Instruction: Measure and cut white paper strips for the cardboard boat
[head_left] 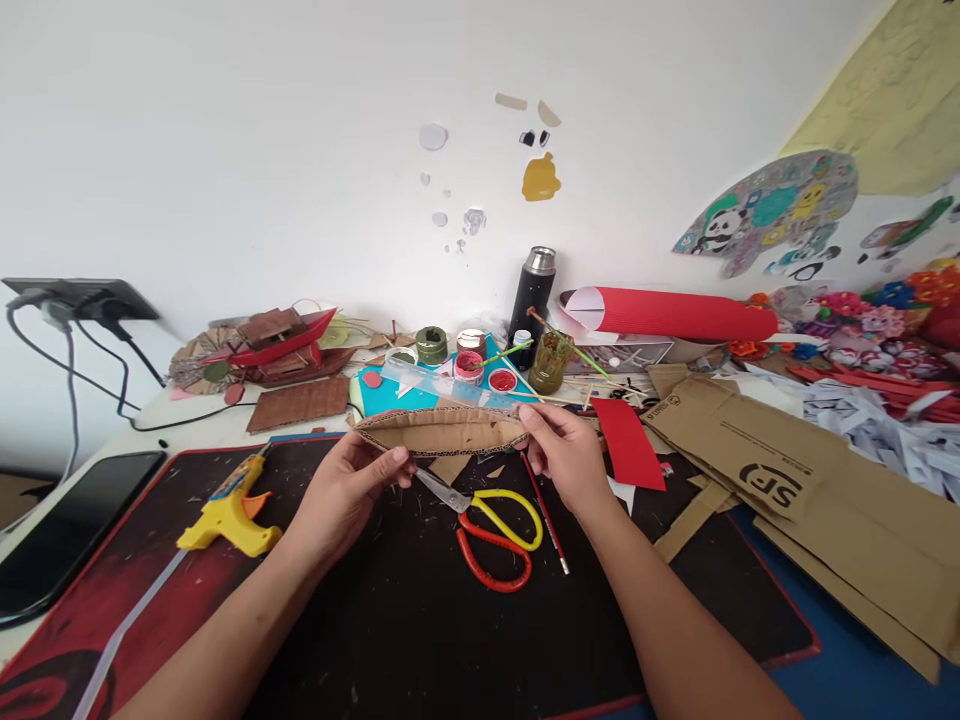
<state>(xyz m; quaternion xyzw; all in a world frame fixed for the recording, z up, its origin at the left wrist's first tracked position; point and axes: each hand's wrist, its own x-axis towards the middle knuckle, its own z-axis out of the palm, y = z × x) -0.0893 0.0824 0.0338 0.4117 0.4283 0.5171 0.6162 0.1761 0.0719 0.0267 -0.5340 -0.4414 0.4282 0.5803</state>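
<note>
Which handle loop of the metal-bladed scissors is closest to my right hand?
The yellow oval loop; the red oval loop sits farther from your right hand, closer to you.

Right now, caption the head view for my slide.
Left hand and right hand hold a cardboard shell; scissors and a pencil lie on the mat.

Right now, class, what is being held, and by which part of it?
A boat-shaped cardboard piece: the left hand holds one narrow end, the right hand the other.

White wall (262, 150) before me, softly lit; yellowish sheet (892, 100) high at right. Pale table (199, 430) against it.
</note>
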